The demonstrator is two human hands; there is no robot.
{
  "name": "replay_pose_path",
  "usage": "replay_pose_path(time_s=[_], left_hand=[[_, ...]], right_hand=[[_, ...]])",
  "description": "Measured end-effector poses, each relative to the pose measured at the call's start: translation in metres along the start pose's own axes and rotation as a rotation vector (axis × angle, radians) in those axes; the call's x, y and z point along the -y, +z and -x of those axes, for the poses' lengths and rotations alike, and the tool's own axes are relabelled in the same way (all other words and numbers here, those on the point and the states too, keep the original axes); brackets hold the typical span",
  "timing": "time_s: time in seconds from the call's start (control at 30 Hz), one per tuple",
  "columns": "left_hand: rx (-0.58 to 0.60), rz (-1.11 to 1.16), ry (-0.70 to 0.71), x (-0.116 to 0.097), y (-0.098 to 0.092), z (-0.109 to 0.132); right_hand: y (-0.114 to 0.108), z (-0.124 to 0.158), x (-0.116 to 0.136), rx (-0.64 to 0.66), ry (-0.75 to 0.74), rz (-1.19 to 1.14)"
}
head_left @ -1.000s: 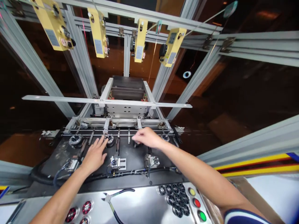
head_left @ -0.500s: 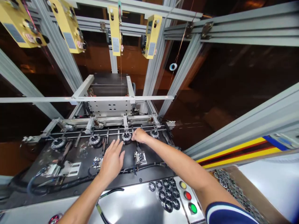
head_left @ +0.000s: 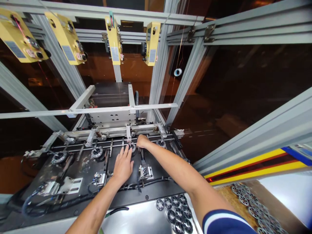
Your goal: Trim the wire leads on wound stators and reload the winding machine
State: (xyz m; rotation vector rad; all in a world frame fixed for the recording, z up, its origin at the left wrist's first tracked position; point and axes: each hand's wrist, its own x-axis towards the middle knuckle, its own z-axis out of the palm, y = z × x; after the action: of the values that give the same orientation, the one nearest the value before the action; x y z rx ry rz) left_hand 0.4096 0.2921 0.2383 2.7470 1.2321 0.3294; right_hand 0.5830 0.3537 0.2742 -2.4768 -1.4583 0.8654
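Note:
Four round slotted parts sit in a row under metal arms on the dark machine bed. My left hand (head_left: 123, 167) lies palm down with fingers spread, its fingertips at the near-left edge of the third round part (head_left: 132, 148). Just right of that part is my right hand (head_left: 142, 142), its fingers curled together; whatever they hold is too small or hidden to name. The far-right round part (head_left: 161, 143) is beyond my right forearm. To the left are the second round part (head_left: 97, 152) and the far-left one (head_left: 59, 157).
Yellow wire units (head_left: 152, 44) hang above, with thin wires running down. A long metal bar (head_left: 156, 106) crosses over the machine. Several loose round parts (head_left: 179, 214) lie on the silver front plate, and more fill a box (head_left: 253, 191) at the right.
The view has shifted slightly. My left hand has moved right and closer, its fingertips now at the third round part. My right hand stays beside it, fingers still curled.

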Motion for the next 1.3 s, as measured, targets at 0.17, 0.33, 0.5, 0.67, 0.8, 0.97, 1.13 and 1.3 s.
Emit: replay_pose_path(time_s=[0.17, 0.33, 0.5, 0.67, 0.8, 0.97, 1.13, 1.3], left_hand=[[0.077, -0.053, 0.025, -0.001, -0.008, -0.006], [0.129, -0.083, 0.047, -0.003, -0.014, -0.011], [0.147, -0.059, 0.077, 0.004, -0.024, -0.006], [0.126, 0.066, 0.227, 0.001, -0.054, -0.009], [0.15, 0.122, 0.418, -0.035, -0.057, -0.048], [0.262, 0.067, 0.588, -0.08, -0.023, -0.095], [0.296, 0.006, 0.61, -0.093, -0.006, -0.104], [0.343, -0.079, 0.596, -0.101, -0.005, -0.105]], right_hand=[[0.006, 0.004, -0.012, -0.059, -0.091, -0.156], [0.016, 0.013, -0.008, -0.047, -0.132, -0.256], [0.003, 0.046, -0.005, -0.133, -0.182, -0.203], [-0.039, 0.104, -0.063, -0.239, -0.238, -0.097], [-0.08, 0.112, -0.124, -0.304, -0.045, -0.01], [-0.086, 0.083, -0.142, -0.2, -0.026, 0.015], [-0.075, 0.067, -0.141, -0.116, -0.014, 0.023], [-0.078, 0.052, -0.149, -0.109, 0.116, 0.053]])
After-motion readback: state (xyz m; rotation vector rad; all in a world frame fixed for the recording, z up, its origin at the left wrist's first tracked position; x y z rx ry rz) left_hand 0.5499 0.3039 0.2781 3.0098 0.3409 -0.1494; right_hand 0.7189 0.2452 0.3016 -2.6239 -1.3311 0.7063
